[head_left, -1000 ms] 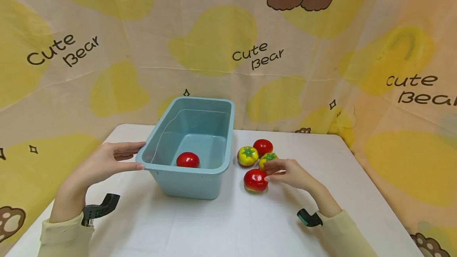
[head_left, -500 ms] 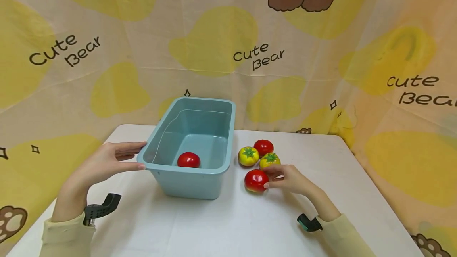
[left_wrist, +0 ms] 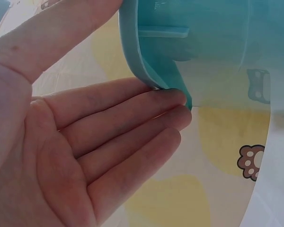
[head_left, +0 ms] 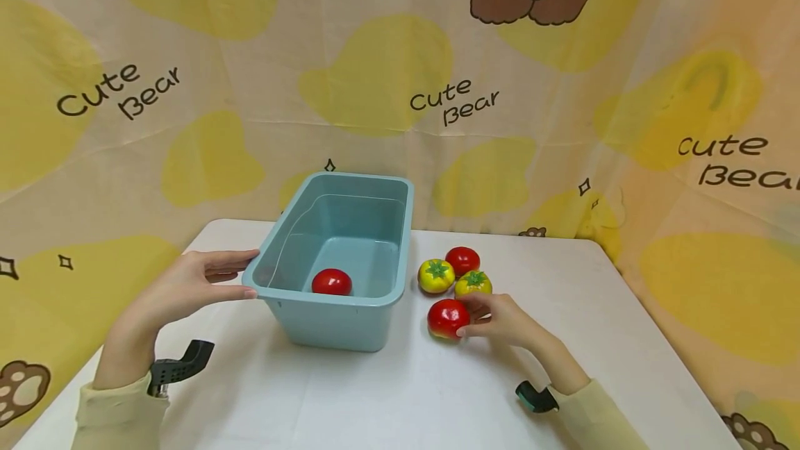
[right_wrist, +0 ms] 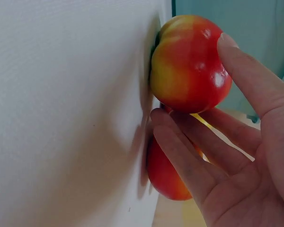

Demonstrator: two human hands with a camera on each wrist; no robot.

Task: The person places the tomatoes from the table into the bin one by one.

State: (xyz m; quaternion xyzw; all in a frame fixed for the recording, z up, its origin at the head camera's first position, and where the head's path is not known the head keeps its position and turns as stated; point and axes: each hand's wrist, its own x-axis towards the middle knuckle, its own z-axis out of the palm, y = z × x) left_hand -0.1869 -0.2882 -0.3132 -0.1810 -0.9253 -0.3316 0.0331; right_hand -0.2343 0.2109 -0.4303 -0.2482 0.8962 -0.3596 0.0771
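Observation:
My left hand (head_left: 181, 292) is at the near left corner of a light blue plastic bin (head_left: 331, 321), straight fingers and thumb touching its rim (left_wrist: 131, 45). A glossy red toy tomato (head_left: 332, 282) lies inside the bin. To the bin's right, my right hand (head_left: 506, 321) pinches another red tomato (head_left: 447, 318) resting on the table. Seen from the right wrist, the thumb (right_wrist: 246, 71) presses one side of that tomato (right_wrist: 191, 66), whose lower part is yellow-green, and the fingers reach around its other side.
Behind the pinched tomato sit two yellow tomatoes with green star-shaped tops, the left one (head_left: 435, 276) and the right one (head_left: 473, 284). A further red tomato (head_left: 462, 260) lies beyond them. The white table (head_left: 300, 401) ends at a patterned cloth backdrop (head_left: 356, 75).
My right hand has moved slightly left and down, from beside the near red tomato and right yellow one, to close around the near red tomato. The left hand stays at the bin's rim.

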